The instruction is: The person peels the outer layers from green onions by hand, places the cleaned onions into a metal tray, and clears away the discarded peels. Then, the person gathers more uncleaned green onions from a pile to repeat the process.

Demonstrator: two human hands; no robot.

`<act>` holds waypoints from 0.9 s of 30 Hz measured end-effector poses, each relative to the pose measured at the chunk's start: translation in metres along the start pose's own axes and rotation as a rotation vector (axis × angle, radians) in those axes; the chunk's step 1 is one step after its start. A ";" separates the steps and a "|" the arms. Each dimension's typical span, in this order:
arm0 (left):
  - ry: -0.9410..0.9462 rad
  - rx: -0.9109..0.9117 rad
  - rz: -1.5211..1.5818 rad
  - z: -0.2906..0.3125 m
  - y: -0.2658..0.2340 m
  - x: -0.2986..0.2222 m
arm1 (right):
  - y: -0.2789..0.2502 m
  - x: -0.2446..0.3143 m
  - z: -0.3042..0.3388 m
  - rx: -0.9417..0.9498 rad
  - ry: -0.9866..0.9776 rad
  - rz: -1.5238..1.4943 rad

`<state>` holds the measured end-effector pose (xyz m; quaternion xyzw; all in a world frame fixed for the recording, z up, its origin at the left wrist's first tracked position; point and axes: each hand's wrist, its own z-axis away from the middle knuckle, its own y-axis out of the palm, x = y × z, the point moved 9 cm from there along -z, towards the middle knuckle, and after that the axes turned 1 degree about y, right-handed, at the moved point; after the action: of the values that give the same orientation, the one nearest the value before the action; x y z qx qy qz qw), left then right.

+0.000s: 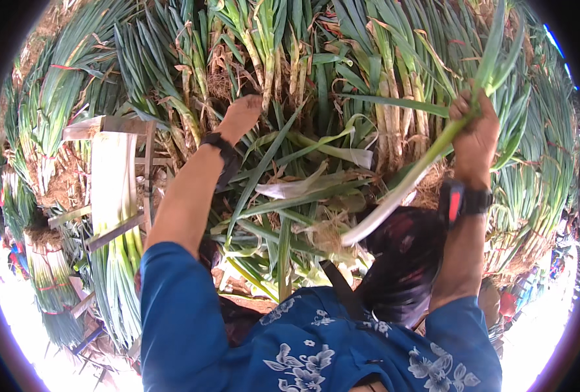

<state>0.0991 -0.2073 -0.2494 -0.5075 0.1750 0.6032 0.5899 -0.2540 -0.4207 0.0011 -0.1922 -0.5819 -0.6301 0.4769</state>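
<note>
My right hand (pixel 478 137) is closed around one long green onion (pixel 404 193) near the start of its leaves. The pale, smooth stalk slants down to the left and ends over my knee; the green tops rise above the fist. Farther left, my left hand (pixel 243 112) reaches in among the bases of unpeeled green onions (pixel 268 68) with dry, brownish outer skins. Its fingers are mostly hidden, so whether they grip a stalk does not show. Between my arms lie stripped leaves and pale peelings (pixel 303 186) in a loose heap.
At the left, peeled green onions (pixel 113 189) lie across a wooden frame (pixel 149 176). Tied bundles (pixel 49 268) with roots stand beyond it. Dense rows of green onions (pixel 531 150) curve around the far side and right. My knee in dark patterned cloth (pixel 404 261) is close in front.
</note>
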 end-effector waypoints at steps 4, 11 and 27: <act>-0.074 -0.243 -0.231 -0.083 -0.007 0.073 | 0.019 -0.014 0.008 0.011 0.033 0.041; -0.245 -0.278 -0.483 -0.084 0.040 0.050 | 0.026 -0.005 0.016 -0.046 -0.062 0.186; -0.053 0.254 0.851 0.096 0.035 -0.109 | 0.061 -0.035 0.030 0.060 -0.058 0.165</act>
<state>0.0061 -0.1969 -0.1328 -0.2983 0.4258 0.7789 0.3508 -0.1962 -0.3715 0.0142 -0.2433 -0.5964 -0.5649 0.5158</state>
